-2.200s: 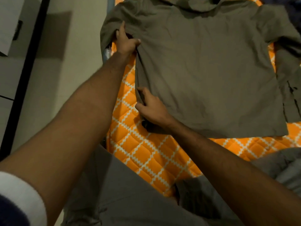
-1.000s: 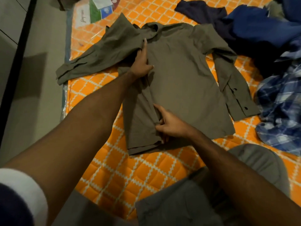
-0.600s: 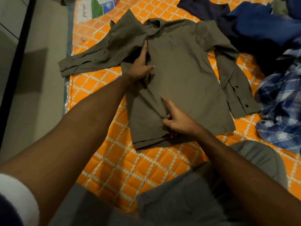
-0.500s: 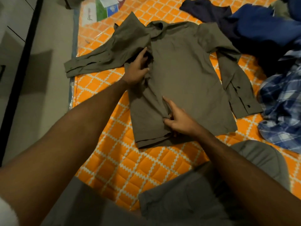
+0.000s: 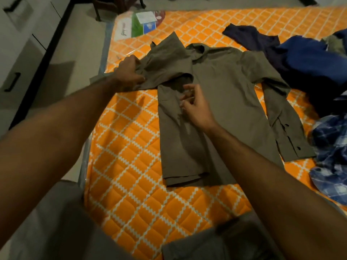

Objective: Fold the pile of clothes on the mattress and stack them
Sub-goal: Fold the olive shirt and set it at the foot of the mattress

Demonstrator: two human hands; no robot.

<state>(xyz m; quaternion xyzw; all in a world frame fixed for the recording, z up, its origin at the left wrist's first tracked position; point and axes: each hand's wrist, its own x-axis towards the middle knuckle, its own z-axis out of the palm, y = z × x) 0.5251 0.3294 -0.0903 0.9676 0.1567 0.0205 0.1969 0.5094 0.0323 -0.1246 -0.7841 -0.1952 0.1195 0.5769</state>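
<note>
An olive long-sleeved shirt (image 5: pixel 227 102) lies flat on the orange quilted mattress (image 5: pixel 131 166), collar away from me. Its left side is folded inward along a lengthwise crease. My left hand (image 5: pixel 127 75) grips the shirt's left sleeve (image 5: pixel 165 66) near the mattress's left edge. Over the folded side near the armpit is my right hand (image 5: pixel 195 107), fingers loosely curled and holding nothing. The right sleeve (image 5: pixel 283 117) lies spread out toward the lower right.
A heap of unfolded clothes sits at the right: a dark navy garment (image 5: pixel 257 40), a blue one (image 5: pixel 308 55) and a blue plaid shirt (image 5: pixel 336 152). A printed label (image 5: pixel 142 23) lies at the mattress's far corner. Floor and cabinet drawers (image 5: pixel 16 59) run along the left.
My left hand left the shirt's shoulder and moved left to take hold of the left sleeve. My right hand lifted off the lower fold and moved up toward the armpit.
</note>
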